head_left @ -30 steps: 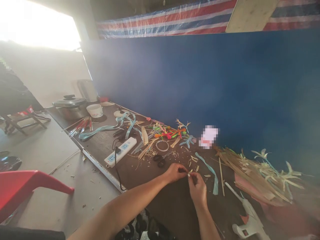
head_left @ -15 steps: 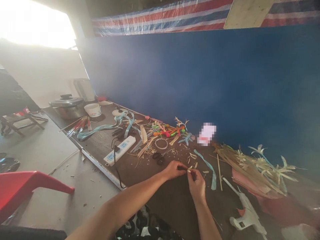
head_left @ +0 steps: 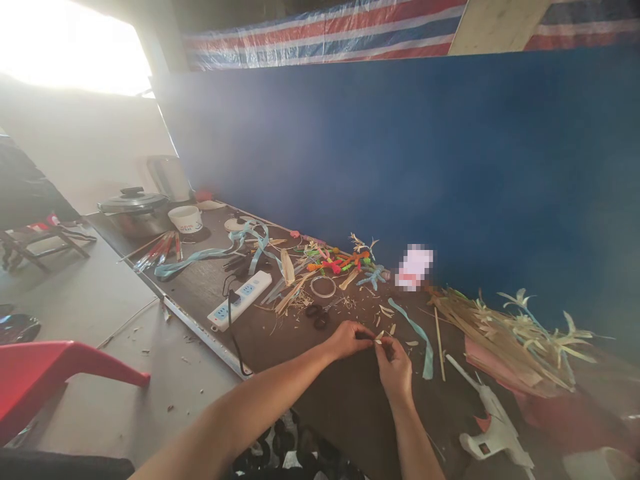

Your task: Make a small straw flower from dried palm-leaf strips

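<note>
Close together above the dark table, both hands meet at a small pale petal-like piece. My right hand pinches it between thumb and fingers. My left hand is closed, its fingertips touching the same piece from the left. Just beyond them lie more loose pale pieces. A light-blue ribbon strip and a thin stick rest to the right. Black-handled scissors lie beyond my left hand.
A white glue gun lies at the right, near dried husks with pale flowers. A power strip, a wire coil and colourful twisted stems are on the left and middle. A lidded pot and white bowl stand farther back.
Almost nothing differs. Both hands stay in the same place on the small pale piece, which seems turned very slightly.
</note>
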The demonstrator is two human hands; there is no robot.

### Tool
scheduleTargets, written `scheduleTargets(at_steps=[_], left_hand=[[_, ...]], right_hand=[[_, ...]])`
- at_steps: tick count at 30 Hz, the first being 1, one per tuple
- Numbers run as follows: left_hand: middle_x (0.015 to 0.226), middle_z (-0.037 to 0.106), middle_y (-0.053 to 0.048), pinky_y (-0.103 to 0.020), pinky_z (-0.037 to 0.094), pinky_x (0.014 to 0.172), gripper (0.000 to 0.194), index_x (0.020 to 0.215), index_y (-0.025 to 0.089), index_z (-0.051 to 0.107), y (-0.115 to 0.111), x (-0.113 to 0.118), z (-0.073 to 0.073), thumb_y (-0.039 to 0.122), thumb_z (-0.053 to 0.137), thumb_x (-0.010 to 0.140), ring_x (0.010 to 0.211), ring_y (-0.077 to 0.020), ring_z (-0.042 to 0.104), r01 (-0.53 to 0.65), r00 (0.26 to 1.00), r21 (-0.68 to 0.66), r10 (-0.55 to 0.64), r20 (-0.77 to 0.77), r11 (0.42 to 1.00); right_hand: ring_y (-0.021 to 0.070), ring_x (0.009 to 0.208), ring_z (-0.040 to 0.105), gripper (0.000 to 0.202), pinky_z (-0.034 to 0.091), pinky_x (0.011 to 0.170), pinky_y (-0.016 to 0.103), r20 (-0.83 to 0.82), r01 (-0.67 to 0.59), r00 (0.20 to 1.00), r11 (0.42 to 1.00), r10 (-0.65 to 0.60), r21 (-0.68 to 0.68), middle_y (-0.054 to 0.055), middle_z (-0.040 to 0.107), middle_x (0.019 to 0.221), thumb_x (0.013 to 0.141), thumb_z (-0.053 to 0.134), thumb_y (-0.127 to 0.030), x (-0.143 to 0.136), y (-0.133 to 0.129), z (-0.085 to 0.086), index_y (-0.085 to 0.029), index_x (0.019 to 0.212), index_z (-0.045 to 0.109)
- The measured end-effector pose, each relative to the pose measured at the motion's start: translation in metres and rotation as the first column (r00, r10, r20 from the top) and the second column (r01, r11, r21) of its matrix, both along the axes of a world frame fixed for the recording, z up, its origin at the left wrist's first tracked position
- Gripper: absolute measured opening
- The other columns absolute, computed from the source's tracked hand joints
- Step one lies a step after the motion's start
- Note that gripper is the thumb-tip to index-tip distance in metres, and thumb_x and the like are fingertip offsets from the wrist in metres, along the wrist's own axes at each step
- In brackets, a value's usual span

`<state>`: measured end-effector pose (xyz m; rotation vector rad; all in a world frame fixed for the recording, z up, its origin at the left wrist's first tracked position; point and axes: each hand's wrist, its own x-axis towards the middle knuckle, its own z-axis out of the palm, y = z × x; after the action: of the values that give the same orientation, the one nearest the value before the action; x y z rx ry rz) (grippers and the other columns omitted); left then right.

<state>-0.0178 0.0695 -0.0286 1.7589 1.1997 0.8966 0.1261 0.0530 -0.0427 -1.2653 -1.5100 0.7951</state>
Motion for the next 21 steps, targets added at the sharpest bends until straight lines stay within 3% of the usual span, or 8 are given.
scheduleTargets(at_steps=[14, 21], left_hand=[[0.076, 0.064, -0.001, -0.019, 0.038, 0.066, 0.027, 0.082, 0.015, 0.065, 0.0005, 0.0013, 0.0003, 0.036, 0.053, 0.069, 0.072, -0.0125, 0.055, -0.057, 0.998, -0.009, 0.057, -0.028, 0.998], [0.074, 0.063, -0.001, -0.019, 0.038, 0.063, 0.024, 0.08, 0.014, 0.065, 0.0007, 0.004, -0.0003, 0.031, 0.053, 0.068, 0.069, -0.0118, 0.053, -0.089, 0.996, -0.015, 0.089, -0.017, 0.996]], right_hand=[[0.0154, 0.064, 0.055, 0.014, 0.044, 0.061, 0.027, -0.022, -0.025, 0.999, 1.0, 0.025, 0.005, 0.003, 0.056, 0.071, 0.074, 0.048, -0.03, -0.0022, -0.0022, -0.0014, -0.017, 0.08, 0.049], [0.0168, 0.072, 0.051, 0.013, 0.041, 0.067, 0.03, 0.121, 0.005, 0.992, 0.966, -0.038, 0.258, 0.004, 0.053, 0.076, 0.075, 0.047, -0.026, -0.0045, -0.0071, 0.0082, -0.018, 0.083, 0.052]])
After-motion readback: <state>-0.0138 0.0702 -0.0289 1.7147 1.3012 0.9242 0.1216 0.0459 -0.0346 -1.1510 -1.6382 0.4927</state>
